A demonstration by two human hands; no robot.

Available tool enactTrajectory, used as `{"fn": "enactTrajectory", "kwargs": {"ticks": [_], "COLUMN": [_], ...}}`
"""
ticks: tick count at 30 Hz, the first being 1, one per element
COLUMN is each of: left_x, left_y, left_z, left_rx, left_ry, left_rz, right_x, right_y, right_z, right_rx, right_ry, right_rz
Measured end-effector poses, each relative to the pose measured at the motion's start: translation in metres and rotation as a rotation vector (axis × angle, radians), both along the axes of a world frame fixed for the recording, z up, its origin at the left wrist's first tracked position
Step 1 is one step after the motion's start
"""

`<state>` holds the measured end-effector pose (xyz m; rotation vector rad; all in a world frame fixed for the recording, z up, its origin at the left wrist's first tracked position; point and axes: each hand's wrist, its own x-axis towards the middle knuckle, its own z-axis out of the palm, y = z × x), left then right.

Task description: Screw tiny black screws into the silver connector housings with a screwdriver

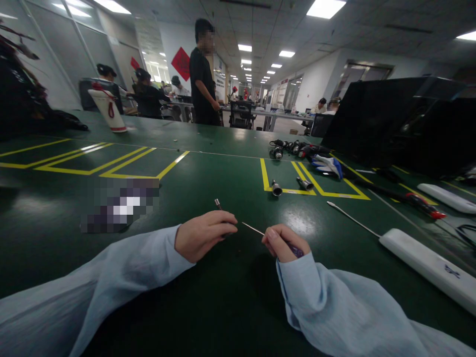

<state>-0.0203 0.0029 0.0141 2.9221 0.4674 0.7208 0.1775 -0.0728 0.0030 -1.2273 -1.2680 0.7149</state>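
My right hand (284, 242) is closed around the dark translucent handle of a thin screwdriver (253, 228), whose shaft points left at my left hand. Its tip stands a short way from my left fingertips, apart from them. My left hand (207, 234) is closed, palm down, just above the green table. A small metal cylinder end (217, 203) sticks out behind its knuckles; the fingers hide the rest of that part. Two metal sockets (276, 188) (305, 184) lie beyond my right hand, near the yellow tape lines.
A pixelated flat object (121, 206) lies at left. On the right are a white power bank-like bar (427, 267) with a cable, a blue-and-white glove (329, 166), a red-black tool (424, 206) and a dark monitor (375, 114). A paper cup (109, 111) stands far left; a person (204, 79) stands beyond the table.
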Motion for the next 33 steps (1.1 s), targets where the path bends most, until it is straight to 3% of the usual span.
{"fn": "enactTrajectory", "kwargs": {"ticks": [5,9,18,25,29,33], "left_x": [-0.003,0.001,0.005,0.006,0.007,0.007], "left_y": [0.006,0.001,-0.005,-0.007,-0.009,-0.010], "left_z": [-0.005,-0.006,-0.003,-0.002,0.000,0.001], "left_rx": [-0.437,-0.626,-0.639,-0.710,-0.728,-0.689], "left_ry": [-0.250,-0.360,-0.373,-0.388,-0.398,-0.395], "left_rz": [0.154,0.125,0.107,0.126,0.118,0.127], "right_x": [0.004,0.000,-0.004,-0.004,0.003,0.008], "right_y": [-0.002,-0.003,-0.002,-0.002,-0.004,-0.004], "right_z": [0.002,0.001,-0.006,-0.008,0.000,0.004], "right_rx": [0.013,0.019,0.013,0.152,0.052,-0.017], "right_ry": [0.011,-0.019,-0.128,-0.238,-0.169,-0.225], "right_rz": [0.119,0.231,0.300,0.296,0.275,0.358]}}
